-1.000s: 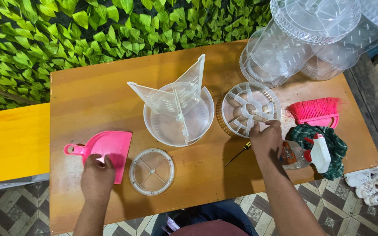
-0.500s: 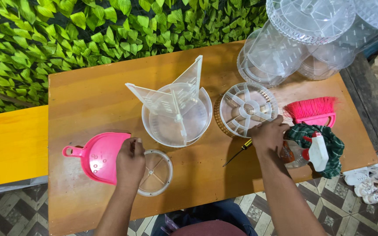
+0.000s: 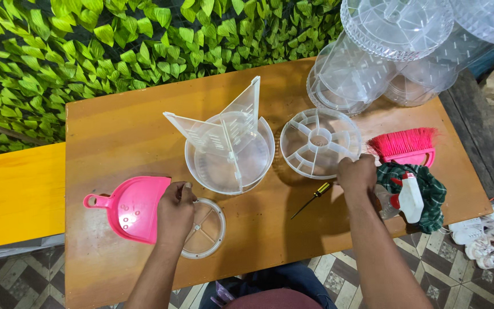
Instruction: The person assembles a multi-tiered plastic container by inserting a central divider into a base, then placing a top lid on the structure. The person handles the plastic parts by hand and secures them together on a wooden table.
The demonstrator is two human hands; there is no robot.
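My left hand (image 3: pixel 175 210) rests on the left rim of a small clear round disc (image 3: pixel 206 229) with spokes, lying near the table's front edge; whether the fingers grip it I cannot tell. A pink dustpan (image 3: pixel 127 207) lies just left of that hand. My right hand (image 3: pixel 357 173) grips the near rim of a clear round divided tray (image 3: pixel 318 142). Between the hands stands a clear round tub (image 3: pixel 230 154) with upright divider panels (image 3: pixel 224 129) in it. A small screwdriver (image 3: pixel 313 198) with a yellow and black handle lies on the wood below the tray.
A pink hand brush (image 3: pixel 405 146), a green cloth (image 3: pixel 424 191) and a white spray bottle (image 3: pixel 410 197) lie at the right. Stacked clear plastic containers (image 3: pixel 384 51) crowd the back right corner. The wooden table (image 3: pixel 115 131) backs onto a leafy green wall (image 3: pixel 87 51). Shoes (image 3: pixel 490 240) sit on the tiled floor.
My left hand moved right from the dustpan onto the small clear disc. My right hand shifted up to the divided tray's near rim.
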